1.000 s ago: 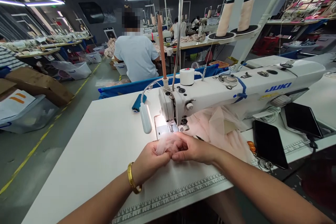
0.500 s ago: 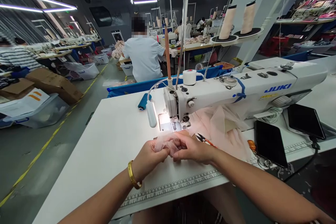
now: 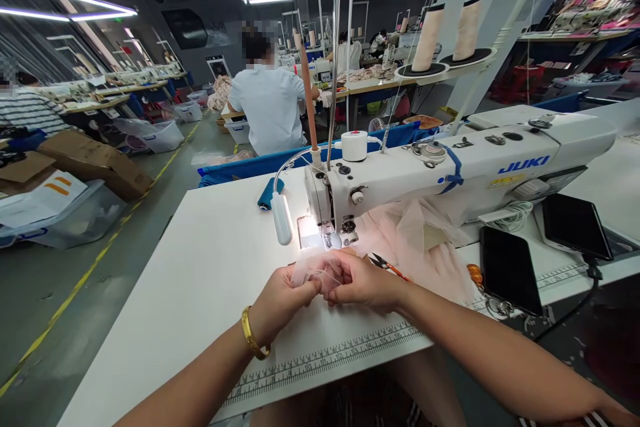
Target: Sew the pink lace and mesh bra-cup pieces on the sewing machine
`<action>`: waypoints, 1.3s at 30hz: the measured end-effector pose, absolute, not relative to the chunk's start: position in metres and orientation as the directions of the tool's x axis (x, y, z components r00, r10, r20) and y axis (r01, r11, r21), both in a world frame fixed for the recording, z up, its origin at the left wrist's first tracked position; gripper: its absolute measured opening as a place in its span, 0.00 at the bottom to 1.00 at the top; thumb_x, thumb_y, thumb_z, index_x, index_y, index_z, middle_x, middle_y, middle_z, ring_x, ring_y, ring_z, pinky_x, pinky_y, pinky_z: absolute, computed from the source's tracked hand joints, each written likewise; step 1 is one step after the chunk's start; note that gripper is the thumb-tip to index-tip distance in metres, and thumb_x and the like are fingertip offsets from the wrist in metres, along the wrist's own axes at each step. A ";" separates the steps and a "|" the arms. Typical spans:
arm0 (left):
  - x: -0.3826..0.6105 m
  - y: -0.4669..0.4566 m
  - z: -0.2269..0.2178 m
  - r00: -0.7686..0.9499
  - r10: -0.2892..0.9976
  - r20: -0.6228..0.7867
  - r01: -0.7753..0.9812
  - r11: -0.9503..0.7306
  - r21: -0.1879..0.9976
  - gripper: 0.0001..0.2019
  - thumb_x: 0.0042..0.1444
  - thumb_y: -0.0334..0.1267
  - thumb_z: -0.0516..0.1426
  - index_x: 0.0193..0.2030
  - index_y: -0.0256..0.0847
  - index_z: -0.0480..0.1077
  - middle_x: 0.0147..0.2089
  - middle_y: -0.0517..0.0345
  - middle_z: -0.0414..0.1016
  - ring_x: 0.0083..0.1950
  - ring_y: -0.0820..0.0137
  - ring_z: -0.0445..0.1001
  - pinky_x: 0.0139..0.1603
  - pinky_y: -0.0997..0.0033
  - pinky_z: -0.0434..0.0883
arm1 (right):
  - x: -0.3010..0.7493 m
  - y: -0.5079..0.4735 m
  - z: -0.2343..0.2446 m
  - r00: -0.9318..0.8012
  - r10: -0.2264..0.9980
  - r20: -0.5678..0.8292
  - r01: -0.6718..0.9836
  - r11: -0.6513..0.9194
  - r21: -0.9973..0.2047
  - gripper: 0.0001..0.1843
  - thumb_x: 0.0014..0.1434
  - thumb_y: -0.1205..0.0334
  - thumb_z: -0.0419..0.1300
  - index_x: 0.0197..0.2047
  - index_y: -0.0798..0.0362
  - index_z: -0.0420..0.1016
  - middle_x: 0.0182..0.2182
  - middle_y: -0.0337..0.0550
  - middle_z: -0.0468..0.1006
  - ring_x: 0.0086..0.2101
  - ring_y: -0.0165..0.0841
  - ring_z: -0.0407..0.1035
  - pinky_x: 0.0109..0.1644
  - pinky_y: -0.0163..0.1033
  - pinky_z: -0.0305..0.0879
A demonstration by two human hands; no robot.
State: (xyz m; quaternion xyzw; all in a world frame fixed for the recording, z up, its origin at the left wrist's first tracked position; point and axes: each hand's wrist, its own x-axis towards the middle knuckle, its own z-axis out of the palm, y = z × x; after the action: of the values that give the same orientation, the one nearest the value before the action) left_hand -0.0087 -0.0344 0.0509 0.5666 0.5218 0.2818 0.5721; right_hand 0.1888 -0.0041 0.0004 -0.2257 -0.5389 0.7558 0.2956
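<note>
Between my hands is a piece of sheer pale pink fabric [image 3: 320,269], gathered and held just in front of the sewing machine's needle area. My left hand [image 3: 285,293], with a gold bangle at the wrist, pinches the fabric's left side. On the other side, the fingers of my right hand [image 3: 360,280] are closed on the same fabric. The white sewing machine [image 3: 390,180] stands behind, its needle plate lit by a small lamp [image 3: 282,219]. Thread snips [image 3: 390,267] with orange handles lie beyond my right hand, beside more pink tulle [image 3: 420,240].
Two dark phones [image 3: 510,270] [image 3: 577,225] are at the right of the white table [image 3: 200,280]. A teal thread spool [image 3: 271,193] lies left of the machine. Ruler markings run along the front edge. A co-worker [image 3: 267,103] sits ahead; boxes [image 3: 95,160] stand on the left floor.
The camera view has shifted slightly. My hands stay on the pink fabric, which is now spread a little flatter between my fingers, with fewer bunched folds.
</note>
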 end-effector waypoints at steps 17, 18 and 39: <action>-0.008 -0.030 0.040 0.304 0.902 -0.308 0.209 0.252 0.945 0.14 0.51 0.47 0.64 0.31 0.36 0.74 0.29 0.58 0.74 0.32 0.69 0.68 0.36 0.69 0.67 | 0.191 -0.004 0.003 -0.674 0.732 -0.099 -0.074 -0.201 -0.977 0.13 0.54 0.67 0.65 0.40 0.52 0.65 0.33 0.36 0.77 0.35 0.33 0.73 0.41 0.39 0.67; -0.007 -0.030 0.040 0.313 0.901 -0.302 0.203 0.247 0.947 0.15 0.52 0.48 0.64 0.33 0.36 0.75 0.31 0.55 0.76 0.34 0.67 0.70 0.38 0.68 0.69 | 0.191 -0.004 0.004 -0.673 0.732 -0.103 -0.077 -0.209 -0.975 0.14 0.53 0.69 0.64 0.40 0.51 0.65 0.33 0.36 0.78 0.35 0.33 0.73 0.41 0.39 0.67; -0.010 -0.032 0.045 0.299 0.952 -0.063 0.327 -0.040 0.944 0.12 0.56 0.46 0.62 0.34 0.38 0.76 0.30 0.56 0.76 0.32 0.67 0.71 0.34 0.70 0.68 | 0.199 0.001 0.015 -0.641 0.760 -0.107 -0.007 -0.145 -0.989 0.24 0.49 0.48 0.76 0.34 0.52 0.69 0.30 0.34 0.68 0.32 0.30 0.65 0.36 0.36 0.60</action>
State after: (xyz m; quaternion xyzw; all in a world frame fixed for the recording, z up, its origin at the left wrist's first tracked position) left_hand -0.0104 -0.0320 0.0451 0.6446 0.4963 0.3231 0.4836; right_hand 0.1991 0.0009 0.0147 -0.3187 -0.5913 0.6861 0.2794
